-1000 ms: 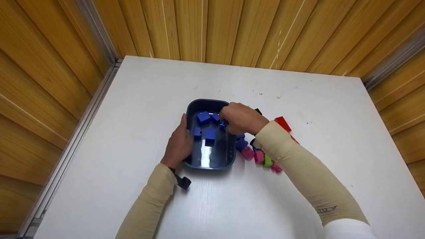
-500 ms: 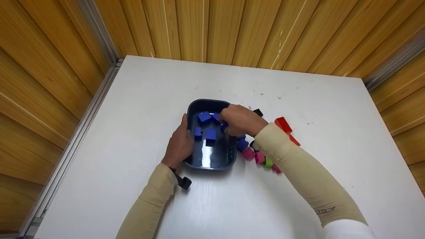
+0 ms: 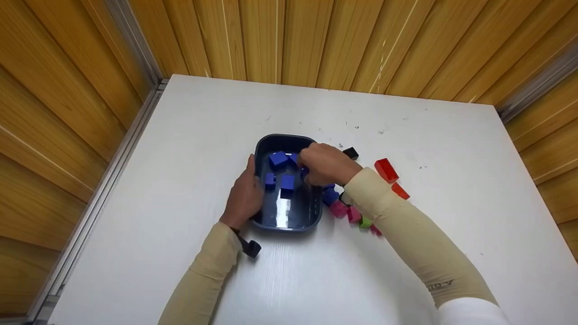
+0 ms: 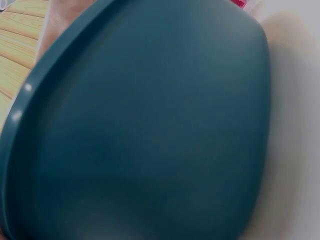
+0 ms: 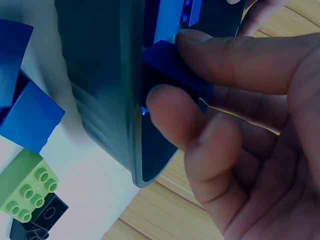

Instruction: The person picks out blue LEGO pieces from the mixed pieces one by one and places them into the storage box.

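Leftmost, item 1: my left hand (image 3: 244, 196), just left of frame centre in the head view, fingers curled round the left wall of the dark blue tub (image 3: 289, 225) and gripping it. The left wrist view is filled by that tub's outer wall (image 4: 150, 130), blurred.

Item 2: the tub itself, centre of frame, resting on the white table (image 3: 180, 149). Inside it I count 4 loose blue bricks in view, among them 1 at the upper left (image 3: 277, 159), 1 small at the left (image 3: 270, 180) and 1 mid-tub (image 3: 287, 182).

Item 3: my right hand (image 3: 326, 163), over the tub's right rim. Thumb and forefinger (image 5: 165, 112) pinch a blue brick (image 5: 167, 65) just inside the wall, as the right wrist view shows; grip narrow, closed on that brick.

Item 4: loose bricks on the table right of the tub: blue (image 3: 330, 197), pink (image 3: 337, 209), green (image 3: 365, 222), partly hidden by my sleeve. The right wrist view shows the green brick (image 5: 27, 192) beside 2 blue ones (image 5: 31, 117).

Item 5, further right: 1 black brick (image 3: 351, 153), 1 red brick (image 3: 386, 170), 1 smaller red piece (image 3: 400, 190).
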Demonstrator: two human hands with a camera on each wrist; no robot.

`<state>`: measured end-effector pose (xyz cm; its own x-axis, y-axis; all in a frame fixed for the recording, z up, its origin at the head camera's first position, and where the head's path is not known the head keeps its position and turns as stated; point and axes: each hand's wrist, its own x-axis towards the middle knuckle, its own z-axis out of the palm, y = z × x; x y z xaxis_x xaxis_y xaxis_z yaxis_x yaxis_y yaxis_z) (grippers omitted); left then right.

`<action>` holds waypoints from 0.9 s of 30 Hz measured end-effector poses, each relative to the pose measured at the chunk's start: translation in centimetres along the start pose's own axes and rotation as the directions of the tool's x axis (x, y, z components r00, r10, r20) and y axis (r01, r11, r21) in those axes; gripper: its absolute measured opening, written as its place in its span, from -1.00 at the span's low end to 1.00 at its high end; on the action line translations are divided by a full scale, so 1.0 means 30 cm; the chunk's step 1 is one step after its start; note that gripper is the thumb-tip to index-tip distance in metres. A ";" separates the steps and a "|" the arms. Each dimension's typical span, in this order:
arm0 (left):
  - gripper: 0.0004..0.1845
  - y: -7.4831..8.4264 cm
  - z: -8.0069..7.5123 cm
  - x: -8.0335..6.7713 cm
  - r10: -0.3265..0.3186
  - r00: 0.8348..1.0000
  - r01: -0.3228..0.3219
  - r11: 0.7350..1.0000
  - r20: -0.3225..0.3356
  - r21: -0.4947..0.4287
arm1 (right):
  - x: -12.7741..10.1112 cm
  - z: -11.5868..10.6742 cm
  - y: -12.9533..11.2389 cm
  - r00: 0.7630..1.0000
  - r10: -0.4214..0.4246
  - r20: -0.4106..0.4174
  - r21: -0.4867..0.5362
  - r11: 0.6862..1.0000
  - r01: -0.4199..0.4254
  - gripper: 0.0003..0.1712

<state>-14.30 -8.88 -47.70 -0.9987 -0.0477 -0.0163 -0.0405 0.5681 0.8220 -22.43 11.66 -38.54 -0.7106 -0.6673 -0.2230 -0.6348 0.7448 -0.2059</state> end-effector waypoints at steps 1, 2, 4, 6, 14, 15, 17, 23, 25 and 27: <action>-0.33 0.000 0.000 0.001 -0.004 1.000 0.004 1.000 0.001 0.001 | 0.002 0.002 0.000 1.000 -0.003 0.001 -0.002 1.000 0.003 -0.80; -0.33 -0.001 0.001 0.001 -0.008 1.000 0.008 1.000 0.002 0.000 | 0.003 0.005 0.001 1.000 -0.007 0.003 -0.003 1.000 0.007 -0.79; -0.33 -0.002 0.002 0.002 -0.007 1.000 0.007 1.000 0.004 -0.001 | 0.007 0.009 0.002 1.000 -0.017 0.004 -0.009 1.000 0.017 -0.81; -0.33 -0.003 0.002 0.004 -0.002 1.000 0.002 1.000 0.000 -0.006 | 0.010 0.014 0.004 1.000 -0.026 0.003 -0.011 1.000 0.026 -0.84; -0.33 -0.002 0.001 0.003 -0.013 1.000 0.013 1.000 0.002 -0.012 | 0.019 0.031 0.009 0.999 -0.044 -0.014 -0.026 0.999 0.044 -0.94; -0.33 -0.002 0.001 0.004 -0.017 1.000 0.017 1.000 0.003 -0.010 | 0.020 0.032 0.009 0.999 -0.045 -0.017 -0.029 0.999 0.044 -0.96; -0.33 -0.002 0.002 0.004 -0.024 1.000 0.024 1.000 0.004 -0.003 | 0.021 0.035 0.007 0.999 -0.045 -0.019 -0.035 0.998 0.045 -0.95; -0.33 -0.001 0.002 0.005 -0.015 1.000 0.015 1.000 0.002 0.000 | 0.029 0.041 0.003 0.999 -0.039 -0.005 -0.049 0.998 0.038 -0.87; -0.33 -0.001 0.002 0.005 -0.008 1.000 0.008 1.000 0.003 -0.006 | 0.031 0.042 0.000 1.000 -0.030 0.006 -0.060 0.998 0.030 -0.84; -0.33 0.000 0.000 0.004 -0.008 1.000 0.008 1.000 0.005 -0.012 | 0.034 0.042 -0.003 1.000 -0.019 0.016 -0.070 0.997 0.021 -0.80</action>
<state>-14.43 -8.89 -47.70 -0.9985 -0.0483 -0.0252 -0.0479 0.5579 0.8286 -22.70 10.92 -39.94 -0.6932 -0.6817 -0.2341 -0.6690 0.7294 -0.1429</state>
